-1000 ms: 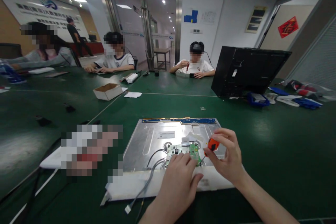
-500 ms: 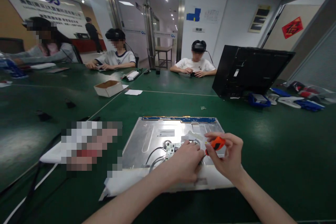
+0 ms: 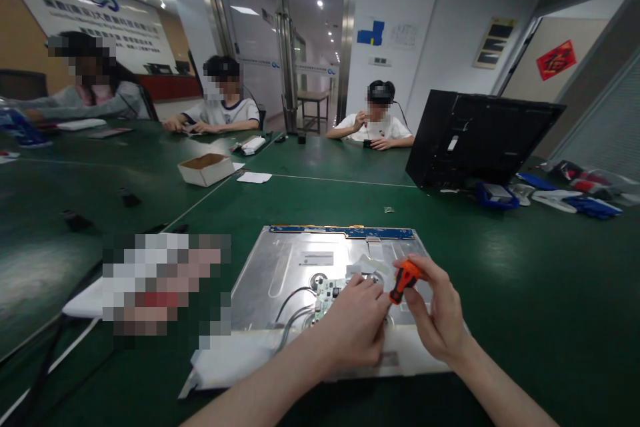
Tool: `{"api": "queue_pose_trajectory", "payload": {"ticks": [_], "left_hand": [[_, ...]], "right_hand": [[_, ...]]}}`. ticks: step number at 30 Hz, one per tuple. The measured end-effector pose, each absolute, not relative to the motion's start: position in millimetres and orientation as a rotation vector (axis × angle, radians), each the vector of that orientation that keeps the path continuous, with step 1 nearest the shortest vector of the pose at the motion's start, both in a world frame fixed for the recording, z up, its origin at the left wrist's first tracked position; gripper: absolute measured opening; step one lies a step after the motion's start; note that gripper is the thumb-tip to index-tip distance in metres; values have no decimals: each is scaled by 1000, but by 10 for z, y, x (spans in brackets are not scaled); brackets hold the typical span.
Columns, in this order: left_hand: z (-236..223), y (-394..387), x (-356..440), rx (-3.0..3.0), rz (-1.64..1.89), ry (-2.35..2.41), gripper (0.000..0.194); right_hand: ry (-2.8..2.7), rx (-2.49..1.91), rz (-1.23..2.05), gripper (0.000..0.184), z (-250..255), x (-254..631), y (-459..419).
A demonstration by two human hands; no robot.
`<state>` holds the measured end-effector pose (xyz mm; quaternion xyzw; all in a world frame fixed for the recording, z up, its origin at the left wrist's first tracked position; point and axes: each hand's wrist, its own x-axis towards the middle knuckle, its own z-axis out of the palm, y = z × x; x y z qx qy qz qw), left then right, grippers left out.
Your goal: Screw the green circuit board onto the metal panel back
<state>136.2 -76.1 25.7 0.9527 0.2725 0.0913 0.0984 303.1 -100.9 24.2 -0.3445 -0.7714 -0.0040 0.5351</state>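
Note:
A flat metal display panel [image 3: 285, 260] lies back-up on the table in front of me. A blue circuit strip [image 3: 310, 231] runs along its far edge, and a small green circuit board [image 3: 326, 295] with grey cables sits near its middle. My left hand [image 3: 360, 313] rests over that board with curled fingers; whatever is under the fingertips is hidden. Between the thumb and fingers of my right hand [image 3: 440, 310] is a screwdriver [image 3: 405, 280] with a short orange and black handle. Its tip is hidden beside my left fingers.
A black monitor [image 3: 480, 140] stands at the back right, with blue and white items beside it. An open white box [image 3: 206, 169] lies back left. Black cables and a blurred-out object [image 3: 160, 280] are at left. Several people sit across the green table [image 3: 320, 197].
The screwdriver handle has swung from lying sideways to a steeper tilt, and my right fingers shifted around it. My left hand stays over the board. Across the table, a person raised one hand.

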Motion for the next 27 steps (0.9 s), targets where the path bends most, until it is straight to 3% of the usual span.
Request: {"api": "queue_pose_trajectory", "payload": {"ticks": [10,21,27], "left_hand": [[243,-753,1361,2815,244,804,18],[273,-735,1336,2803,260,774,19],[277,-732,1333,2854,225,783,15]], "right_hand": [[-1787,-873,-198,37,312,3041,-995],[-1667,-774,7,52,176,3064,-950],[-1770,-759,-41,43,293,3038,-990]]}}
